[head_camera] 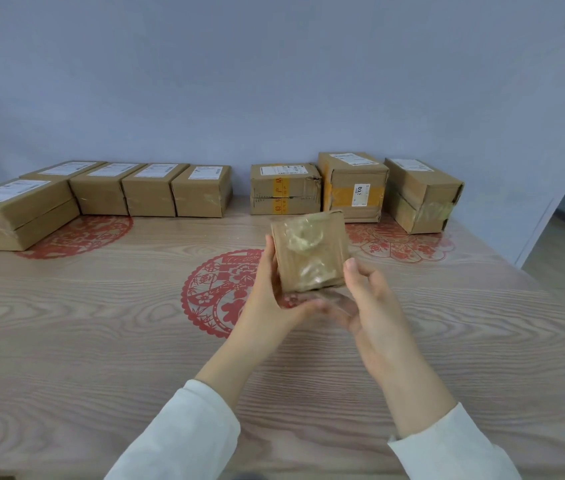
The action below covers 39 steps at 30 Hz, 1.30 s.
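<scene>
Taped box (310,251) gripped between left hand (267,296) and right hand (374,306)
Fingers (308,305) beneath it blur; parcels (201,192) stand beyond them

1. Cardboard parcels: nine in total. Five stand in the left row (151,194) at the upper left of the frame. Three stand in the right row (350,178) at the upper right. One held parcel (308,252) is at centre frame.
2. White shipping labels: nine visible. There are eight top labels (160,170), one on each standing parcel, and one side label (360,194) on the middle parcel of the right row.
3. Red paper-cut motifs on the table (101,341): three, namely the left motif (80,235), centre motif (217,289) and right motif (400,245).
4. Hands: two, the left hand (269,294) and right hand (376,306).
5. White sleeves: two, the left sleeve (187,434) and right sleeve (447,448), at the lower frame.
</scene>
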Available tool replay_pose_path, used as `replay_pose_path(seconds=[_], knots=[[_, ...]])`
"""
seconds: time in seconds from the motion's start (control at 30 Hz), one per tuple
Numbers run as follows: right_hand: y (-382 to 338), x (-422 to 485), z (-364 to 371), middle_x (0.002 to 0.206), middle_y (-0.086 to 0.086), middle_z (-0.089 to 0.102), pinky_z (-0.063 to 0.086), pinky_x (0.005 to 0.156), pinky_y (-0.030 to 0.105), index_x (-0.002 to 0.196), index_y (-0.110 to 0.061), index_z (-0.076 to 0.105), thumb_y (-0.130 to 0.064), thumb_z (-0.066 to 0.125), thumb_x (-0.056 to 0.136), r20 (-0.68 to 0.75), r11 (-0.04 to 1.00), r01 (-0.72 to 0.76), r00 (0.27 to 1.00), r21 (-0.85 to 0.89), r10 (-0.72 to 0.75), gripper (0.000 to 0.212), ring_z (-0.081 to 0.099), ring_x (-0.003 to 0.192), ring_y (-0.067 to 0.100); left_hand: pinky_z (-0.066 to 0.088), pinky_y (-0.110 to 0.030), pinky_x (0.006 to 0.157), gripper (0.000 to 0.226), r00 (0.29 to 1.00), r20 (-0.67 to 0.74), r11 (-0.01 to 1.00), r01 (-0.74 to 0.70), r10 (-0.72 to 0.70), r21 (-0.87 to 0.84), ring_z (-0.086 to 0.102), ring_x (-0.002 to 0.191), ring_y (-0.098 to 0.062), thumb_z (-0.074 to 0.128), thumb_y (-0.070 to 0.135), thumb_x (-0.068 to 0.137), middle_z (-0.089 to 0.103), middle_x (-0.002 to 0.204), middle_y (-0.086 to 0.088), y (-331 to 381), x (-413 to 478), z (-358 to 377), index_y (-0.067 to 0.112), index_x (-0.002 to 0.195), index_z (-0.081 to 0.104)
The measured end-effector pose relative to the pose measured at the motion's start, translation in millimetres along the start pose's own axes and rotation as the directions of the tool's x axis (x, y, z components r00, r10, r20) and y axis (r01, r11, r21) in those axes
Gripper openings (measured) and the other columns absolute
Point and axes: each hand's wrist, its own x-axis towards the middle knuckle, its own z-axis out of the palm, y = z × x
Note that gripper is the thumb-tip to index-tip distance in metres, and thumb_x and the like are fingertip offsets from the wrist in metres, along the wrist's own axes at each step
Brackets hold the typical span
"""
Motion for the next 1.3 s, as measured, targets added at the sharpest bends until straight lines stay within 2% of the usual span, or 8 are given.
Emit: replay_pose_path(seconds=[0.13, 0.2, 0.33, 0.57, 0.77, 0.93, 1.07, 1.3], knots=[[-2, -4, -4, 0.128, -0.016, 0.052, 0.045, 0.095, 0.023, 0.129, -0.027, 0.046, -0.042, 0.07, 0.062, 0.071, 0.935, 0.101, 0.994, -0.34, -0.081, 0.073, 0.057, 0.105, -0.005, 0.04, -0.044, 0.109, 0.104, 0.998, -0.066, 0.997, -0.002, 0.007, 0.076, 0.048, 0.128, -0.006, 0.081, 0.043, 0.069, 0.05, 0.14, 0.012, 5, 5, -6, 0.034, 0.151, 0.017], [-1, -3, -4, 0.13, -0.019, 0.048, 0.036, 0.104, 0.023, 0.125, -0.033, 0.044, -0.045, 0.072, 0.057, 0.075, 0.901, 0.147, 0.989, -0.407, -0.127, 0.075, 0.044, 0.121, -0.003, 0.041, -0.039, 0.109, 0.103, 0.997, -0.075, 0.996, 0.0, 0.006, 0.086, 0.048, 0.126, -0.001, 0.077, 0.051, 0.07, 0.05, 0.14, 0.014, 9, 5, -6, 0.03, 0.152, 0.017], [1, 1, -5, 0.135, -0.013, 0.047, 0.044, 0.095, 0.018, 0.125, -0.032, 0.042, -0.039, 0.079, 0.049, 0.137, 0.91, 0.187, 0.98, -0.37, -0.146, 0.085, 0.048, 0.118, -0.007, 0.041, -0.031, 0.108, 0.095, 0.998, -0.06, 0.996, 0.011, -0.006, 0.087, 0.049, 0.124, 0.004, 0.068, 0.057, 0.077, 0.051, 0.138, 0.018, 13, 0, -6, 0.029, 0.152, 0.017], [-1, 3, -6, 0.133, -0.01, 0.05, 0.041, 0.093, 0.013, 0.124, -0.026, 0.042, -0.035, 0.077, 0.053, 0.085, 0.905, 0.223, 0.975, -0.363, -0.207, 0.079, 0.048, 0.118, -0.005, 0.038, -0.034, 0.111, 0.101, 0.999, 0.025, 0.998, 0.032, -0.034, 0.061, 0.045, 0.13, 0.0, 0.074, 0.027, 0.077, 0.043, 0.146, 0.011, 12, -1, -10, 0.026, 0.154, 0.007], [-6, 3, -9, 0.135, -0.013, 0.048, 0.039, 0.105, 0.024, 0.13, -0.026, 0.039, -0.031, 0.078, 0.052, 0.189, 0.897, 0.211, 0.971, -0.388, -0.147, 0.088, 0.046, 0.119, -0.01, 0.039, -0.037, 0.11, 0.1, 1.0, -0.005, 0.998, 0.022, -0.022, 0.057, 0.048, 0.127, -0.002, 0.075, 0.025, 0.076, 0.048, 0.142, 0.011, 12, 1, -15, 0.027, 0.153, 0.011], [-4, 4, -6, 0.128, -0.011, 0.052, 0.044, 0.083, 0.007, 0.125, -0.024, 0.043, -0.029, 0.079, 0.061, 0.104, 0.882, 0.219, 0.976, -0.418, -0.193, 0.073, 0.05, 0.112, -0.007, 0.042, -0.027, 0.106, 0.089, 0.998, -0.055, 0.998, 0.009, -0.006, 0.064, 0.047, 0.126, 0.004, 0.068, 0.037, 0.075, 0.046, 0.143, 0.015, 19, 0, -10, 0.029, 0.151, 0.021], [-1, 3, 0, 0.117, -0.014, 0.054, 0.044, 0.086, 0.015, 0.115, -0.022, 0.045, -0.04, 0.073, 0.058, 0.017, 0.892, 0.227, 0.971, -0.39, -0.239, 0.066, 0.052, 0.11, -0.001, 0.045, -0.012, 0.095, 0.08, 0.993, -0.115, 0.999, 0.003, 0.003, 0.047, 0.047, 0.119, 0.012, 0.065, 0.038, 0.074, 0.048, 0.129, 0.026, 22, -1, -4, 0.029, 0.145, 0.029], [14, 8, 1, 0.111, -0.01, 0.057, 0.049, 0.08, 0.011, 0.098, -0.03, 0.047, -0.018, 0.074, 0.077, -0.032, 0.889, 0.269, 0.953, -0.372, -0.302, 0.037, 0.056, 0.105, -0.003, 0.047, -0.006, 0.076, 0.063, 0.988, -0.148, 0.999, -0.041, 0.039, -0.011, 0.052, 0.111, 0.013, 0.066, 0.006, 0.085, 0.05, 0.125, 0.019, 26, -2, 1, 0.019, 0.139, 0.036]])
